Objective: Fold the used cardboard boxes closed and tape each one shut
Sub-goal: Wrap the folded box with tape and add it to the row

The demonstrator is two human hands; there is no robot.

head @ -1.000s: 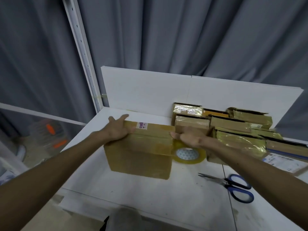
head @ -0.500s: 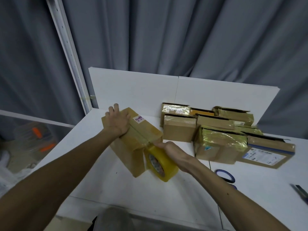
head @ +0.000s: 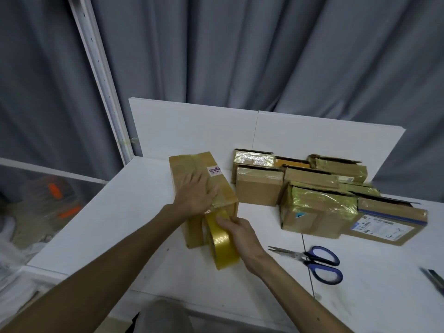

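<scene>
The cardboard box (head: 189,164) lies near the back-left corner of the surface (head: 115,212), with bare room to its left. The left hand (head: 195,197) presses its top, fingers spread; the right hand (head: 240,234) curls its fingers round the tape roll (head: 222,243) at the box's near end. The small label (head: 214,171) is unreadable.

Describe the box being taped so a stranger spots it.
On the white table, left of the cluster of boxes, lies one long box. Only it has the left hand on top and a yellow tape roll at its near end.
</scene>
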